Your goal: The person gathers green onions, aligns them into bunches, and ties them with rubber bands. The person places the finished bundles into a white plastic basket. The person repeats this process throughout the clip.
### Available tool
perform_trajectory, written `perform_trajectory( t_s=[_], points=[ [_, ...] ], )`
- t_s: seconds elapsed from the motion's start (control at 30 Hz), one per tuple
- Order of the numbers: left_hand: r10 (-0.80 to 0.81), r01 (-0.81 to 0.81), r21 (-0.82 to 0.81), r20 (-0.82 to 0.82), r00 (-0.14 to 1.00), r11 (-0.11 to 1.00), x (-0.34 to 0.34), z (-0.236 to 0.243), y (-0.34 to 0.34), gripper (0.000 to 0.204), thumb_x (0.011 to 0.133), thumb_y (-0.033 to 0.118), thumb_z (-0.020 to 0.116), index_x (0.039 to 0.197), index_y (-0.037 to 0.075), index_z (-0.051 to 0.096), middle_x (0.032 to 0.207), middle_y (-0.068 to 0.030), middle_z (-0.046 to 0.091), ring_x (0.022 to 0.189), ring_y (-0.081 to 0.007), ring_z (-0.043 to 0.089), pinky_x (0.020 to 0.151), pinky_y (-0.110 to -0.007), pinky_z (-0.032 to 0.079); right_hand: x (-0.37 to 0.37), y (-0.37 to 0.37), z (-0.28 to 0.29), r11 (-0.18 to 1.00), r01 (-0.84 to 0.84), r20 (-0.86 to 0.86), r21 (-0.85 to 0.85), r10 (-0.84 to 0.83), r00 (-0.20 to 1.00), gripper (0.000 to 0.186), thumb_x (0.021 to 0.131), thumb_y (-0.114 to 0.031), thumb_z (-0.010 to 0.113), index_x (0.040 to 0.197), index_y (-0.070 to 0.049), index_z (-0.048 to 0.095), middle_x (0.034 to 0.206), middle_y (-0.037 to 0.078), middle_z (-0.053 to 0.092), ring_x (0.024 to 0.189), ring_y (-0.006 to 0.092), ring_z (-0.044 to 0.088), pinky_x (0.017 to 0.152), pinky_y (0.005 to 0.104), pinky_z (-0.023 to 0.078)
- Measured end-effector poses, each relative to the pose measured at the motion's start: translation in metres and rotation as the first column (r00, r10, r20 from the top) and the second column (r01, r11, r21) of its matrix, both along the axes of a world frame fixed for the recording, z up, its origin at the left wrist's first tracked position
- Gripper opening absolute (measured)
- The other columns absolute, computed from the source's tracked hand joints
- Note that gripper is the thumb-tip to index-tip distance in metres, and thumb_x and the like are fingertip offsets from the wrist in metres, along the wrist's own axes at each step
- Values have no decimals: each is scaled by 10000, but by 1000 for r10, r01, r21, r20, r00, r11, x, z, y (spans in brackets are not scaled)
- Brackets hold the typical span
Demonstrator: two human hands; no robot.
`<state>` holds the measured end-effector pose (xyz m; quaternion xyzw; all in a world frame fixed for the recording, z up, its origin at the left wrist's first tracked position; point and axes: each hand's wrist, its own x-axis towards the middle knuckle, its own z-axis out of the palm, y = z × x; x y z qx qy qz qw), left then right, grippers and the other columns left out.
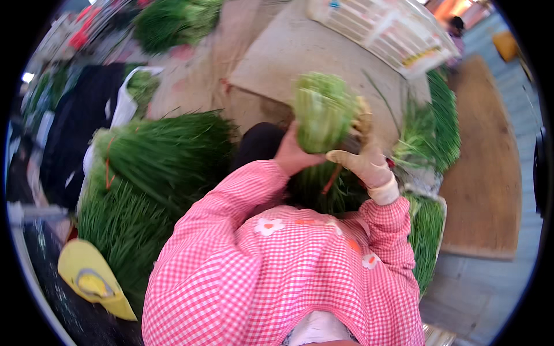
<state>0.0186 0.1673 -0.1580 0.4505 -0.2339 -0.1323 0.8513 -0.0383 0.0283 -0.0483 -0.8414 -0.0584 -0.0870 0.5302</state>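
Before my chest a thick bunch of garlic chives [324,109] stands with its pale cut ends up, slightly blurred. My left hand [293,151], bare, is closed around its left side near the lower part of the stems. My right hand [367,165], in a cream glove with brownish fingertips, wraps the right side; its thumb points toward the left hand and its fingers are partly behind the bunch. Dark green leaves [311,187] hang beneath the hands, with an orange-red band [330,180] across them.
Large piles of banded chives [167,150] lie at my left, beside a yellow insole-shaped piece [95,279]. More chives [426,236] fill a container at my right. Loose chives [416,135] lie near a white plastic crate [386,32]. A wooden board [482,167] stands far right.
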Motion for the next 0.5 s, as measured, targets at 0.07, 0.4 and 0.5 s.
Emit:
perform_trajectory(
  t_s=[0.07,0.4,0.5],
  points=[
    [-60,24,168,214,975,985,-8,14,0,806,567,103,813,1245,48,380,1158,-86,523,1080,-181,500,935,-355,405,-2,15,4,982,54,-172,181,-22,985,784,651,-26,746,1313,-25,326,1202,95,495,1057,197,505,888,318,432],
    [37,-41,-242,-23,999,970,-10,30,2,867,590,16,789,1304,47,299,1220,-61,497,1120,-153,471,982,-333,364,0,-25,-44,909,-252,-178,331,322,930,756,696,-144,716,1334,-64,317,1226,89,481,1086,227,494,898,336,433],
    [-14,5,-359,-21,1000,933,10,48,23,763,645,52,759,1285,59,343,1188,-47,523,1056,-141,511,934,-331,399,-6,-17,-50,904,-112,-455,413,311,835,791,638,-17,728,1318,-71,327,1128,46,526,955,161,547,737,277,490]
  ],
)
